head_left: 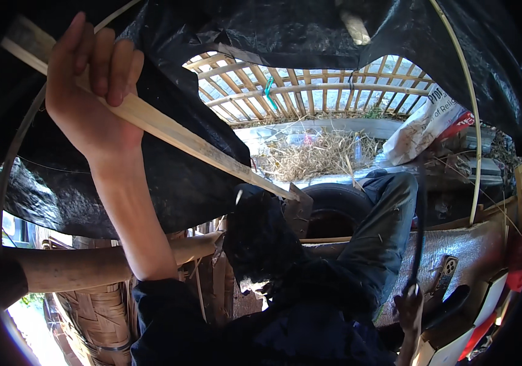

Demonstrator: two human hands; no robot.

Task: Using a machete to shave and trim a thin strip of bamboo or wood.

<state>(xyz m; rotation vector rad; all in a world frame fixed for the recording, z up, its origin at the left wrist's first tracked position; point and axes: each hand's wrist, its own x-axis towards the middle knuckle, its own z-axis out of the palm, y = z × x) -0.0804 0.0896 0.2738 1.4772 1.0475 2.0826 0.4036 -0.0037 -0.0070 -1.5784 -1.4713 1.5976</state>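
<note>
My left hand [99, 100] is raised at the upper left, fingers curled round a long pale wooden slat [178, 140]. From that grip the slat slopes down to the right. Its far end meets a flat brown piece [298, 210] in front of a black tyre [337, 207]; I cannot tell whether they touch. At the lower right, my right hand [408, 308] is closed round the lower end of a long, thin, dark blade-like tool [420, 235]. This tool points upward beside my bent leg in jeans [377, 226], and its exact kind is unclear.
Black plastic sheeting [175, 195] hangs across the left and top. Beyond it stand a bamboo lattice [307, 91], dry straw [316, 155] and a white sack [416, 134]. A phone [447, 272] lies at right. A thick bamboo pole [78, 268] crosses the left side above woven basketwork [99, 314].
</note>
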